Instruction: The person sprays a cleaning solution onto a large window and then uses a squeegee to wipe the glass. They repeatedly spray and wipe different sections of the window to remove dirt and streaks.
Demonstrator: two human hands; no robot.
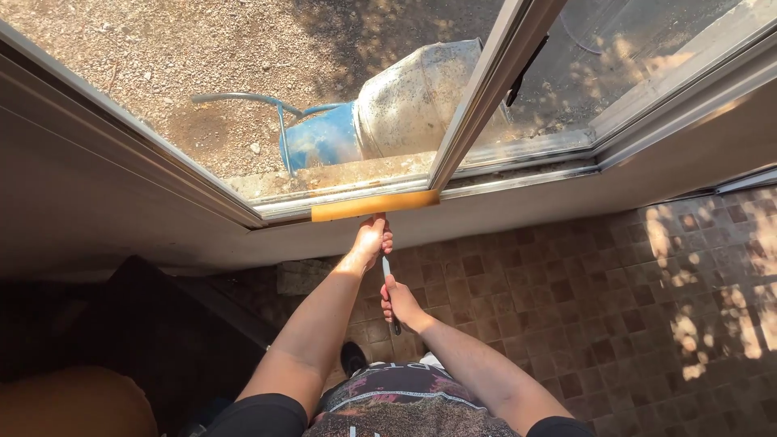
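— Right, checking grip first. Left hand (pixel 372 240) wrapped high on the handle (pixel 388 279), just under the orange squeegee head (pixel 375 205); right hand (pixel 399 301) fisted lower on the same handle, near its dark end. Both closed firmly round it, no fingers spread.

— Position of the head?

— Lying flat along the bottom window track (pixel 340 188), one end touching the base of the sliding frame (pixel 477 97), the other reaching left along the rail. Glass above looks dusty; cement mixer drum (pixel 405 105) and blue stand outside, behind the pane.

— Advice for the stroke?

— Probably best kept level, edge pressed evenly along its whole length, so no streak at either end. Upper fist for pressure, lower one for steering. Worth watching the frame corner: likely snag there if pulled at a tilt.

— Footing?

— Brown tiled floor (pixel 566 307) below, dark shoe visible between the arms, close to the wall. Cannot tell whether the blade is wet.
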